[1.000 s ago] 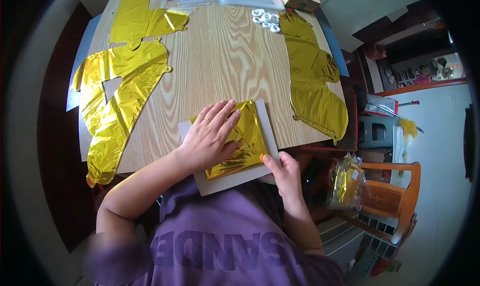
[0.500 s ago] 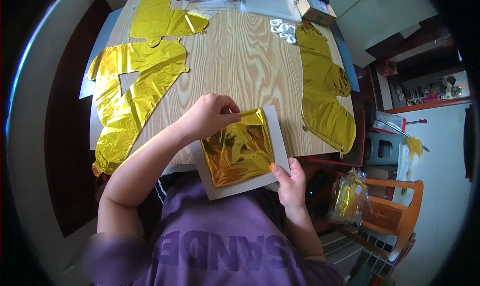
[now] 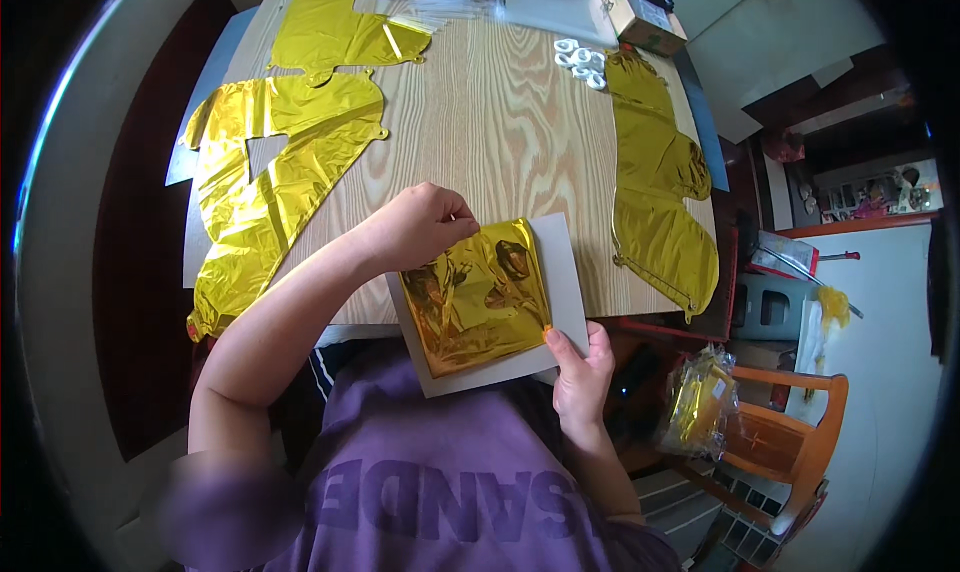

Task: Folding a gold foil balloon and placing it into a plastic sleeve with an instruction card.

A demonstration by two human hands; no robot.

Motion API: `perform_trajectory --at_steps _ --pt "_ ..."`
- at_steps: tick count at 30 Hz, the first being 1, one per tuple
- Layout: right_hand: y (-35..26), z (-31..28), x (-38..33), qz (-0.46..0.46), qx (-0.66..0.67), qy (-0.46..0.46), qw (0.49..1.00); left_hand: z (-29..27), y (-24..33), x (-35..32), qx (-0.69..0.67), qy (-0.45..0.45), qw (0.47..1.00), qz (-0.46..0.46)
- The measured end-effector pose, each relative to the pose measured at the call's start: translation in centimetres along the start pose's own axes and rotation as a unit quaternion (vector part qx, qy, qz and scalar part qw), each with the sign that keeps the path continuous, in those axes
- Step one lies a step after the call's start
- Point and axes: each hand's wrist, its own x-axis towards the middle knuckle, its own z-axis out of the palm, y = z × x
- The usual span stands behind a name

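Note:
Close to my chest, a folded gold foil balloon (image 3: 480, 317) lies on a grey-white card (image 3: 562, 272), tilted over the table's near edge. My right hand (image 3: 583, 372) grips the card's right edge, its thumb pressing down the foil's lower right side. At the foil's top edge, my left hand (image 3: 428, 227) is closed with thumb and fingertips together. The foil's top left part is hidden beneath this hand. The foil is creased and shiny, with dark reflections.
Flat gold foil balloons lie on the wooden table (image 3: 460, 122): one at left (image 3: 285, 162), one far left (image 3: 320, 22), one at right (image 3: 660, 182). Several small white pieces (image 3: 582, 64) sit near a box (image 3: 640, 17). A bag of gold foil (image 3: 697, 402) is beside a wooden chair (image 3: 785, 422).
The view has shifted slightly, so the table things sit a little further right. Reflections and creases on the foil have changed; both hands keep their places on card and foil.

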Motion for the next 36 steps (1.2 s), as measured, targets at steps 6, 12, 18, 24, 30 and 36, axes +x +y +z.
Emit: perform_trajectory --at_steps 6,12,18,24,30,36 --pt "0.0 0.9 0.2 0.016 0.024 -0.008 1.0 0.5 -0.3 0.0 -0.004 0.013 1.0 0.002" --pt "-0.6 1.2 0.3 0.003 -0.004 -0.017 1.0 -0.2 -0.1 -0.7 -0.03 0.002 0.999 -0.022" --pt "-0.1 1.6 0.2 -0.005 0.003 0.02 1.0 -0.1 -1.1 -0.6 -0.011 0.03 0.999 0.025" --pt "0.3 2.0 0.4 -0.08 -0.094 0.036 0.992 1.2 -1.2 0.6 0.135 0.114 0.982 0.067" --pt "0.4 2.3 0.7 -0.117 -0.135 0.047 0.983 1.6 -0.6 1.8 0.294 0.111 0.942 0.12" --pt "0.8 2.3 0.6 -0.101 -0.25 0.063 0.961 4.4 -2.1 -0.5 0.341 0.161 0.865 0.331"
